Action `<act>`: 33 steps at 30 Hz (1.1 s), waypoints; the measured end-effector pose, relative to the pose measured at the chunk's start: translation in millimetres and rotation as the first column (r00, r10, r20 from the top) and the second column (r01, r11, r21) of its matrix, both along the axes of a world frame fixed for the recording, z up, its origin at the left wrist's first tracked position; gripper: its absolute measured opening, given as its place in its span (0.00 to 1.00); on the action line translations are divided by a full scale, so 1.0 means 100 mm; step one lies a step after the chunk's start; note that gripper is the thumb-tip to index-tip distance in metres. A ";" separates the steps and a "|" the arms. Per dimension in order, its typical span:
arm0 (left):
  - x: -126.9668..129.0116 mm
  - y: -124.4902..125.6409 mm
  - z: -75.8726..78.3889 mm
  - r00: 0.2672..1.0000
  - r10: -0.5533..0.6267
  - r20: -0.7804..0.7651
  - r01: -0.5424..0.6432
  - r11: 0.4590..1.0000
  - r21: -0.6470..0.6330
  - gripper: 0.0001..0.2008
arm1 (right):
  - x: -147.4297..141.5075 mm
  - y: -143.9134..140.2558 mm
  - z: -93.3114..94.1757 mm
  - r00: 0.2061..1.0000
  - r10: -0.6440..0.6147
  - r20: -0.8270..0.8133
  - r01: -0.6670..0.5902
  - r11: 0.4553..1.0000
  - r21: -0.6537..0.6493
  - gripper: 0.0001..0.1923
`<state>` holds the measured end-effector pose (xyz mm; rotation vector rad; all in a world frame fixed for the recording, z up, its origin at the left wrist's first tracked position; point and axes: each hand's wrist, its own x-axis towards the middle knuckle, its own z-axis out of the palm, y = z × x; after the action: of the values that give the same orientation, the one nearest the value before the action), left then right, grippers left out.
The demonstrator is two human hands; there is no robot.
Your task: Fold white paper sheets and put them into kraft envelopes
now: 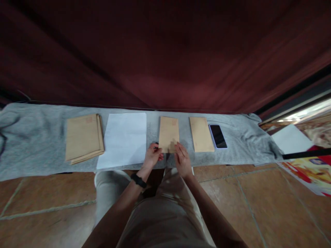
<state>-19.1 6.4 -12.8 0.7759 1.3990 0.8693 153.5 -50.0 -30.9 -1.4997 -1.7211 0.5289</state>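
Note:
A brown paper envelope (169,132) lies on the grey cloth in front of me, with a small reddish mark at its top right. My left hand (153,155) is closed at its lower left corner, thumb on the paper. Something small and dark shows by those fingers, too unclear to name. At the lower right corner, my right hand (182,158) has its fingers together on the envelope's edge. To the left lies a white sheet of paper (125,137); to the right, a second brown envelope (202,134).
A stack of brown envelopes (82,136) sits at the left of the grey cloth (38,137). Right of the second envelope is a phone (218,136). Behind the narrow surface hangs a dark red curtain (165,62). A colourful printed box (310,172) stands at far right.

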 end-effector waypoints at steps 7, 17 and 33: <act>0.10 0.34 0.00 1.000 -0.004 -0.024 0.004 1.000 0.010 0.13 | 0.08 0.46 0.09 0.998 -0.045 -0.047 0.044 0.999 -0.023 0.25; 0.14 0.34 -0.06 0.993 0.006 -0.115 -0.009 1.000 -0.027 0.12 | -0.22 0.86 0.00 0.996 0.064 0.068 -0.065 0.998 0.012 0.25; 0.14 0.26 0.14 0.751 -0.139 -0.645 0.199 0.980 0.021 0.11 | -0.24 0.92 -0.12 0.826 0.000 0.564 -0.029 0.999 0.043 0.28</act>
<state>-4.7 32.3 1.5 1.3365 1.8576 0.5322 129.9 41.6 -43.2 -1.7195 -2.1722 0.0306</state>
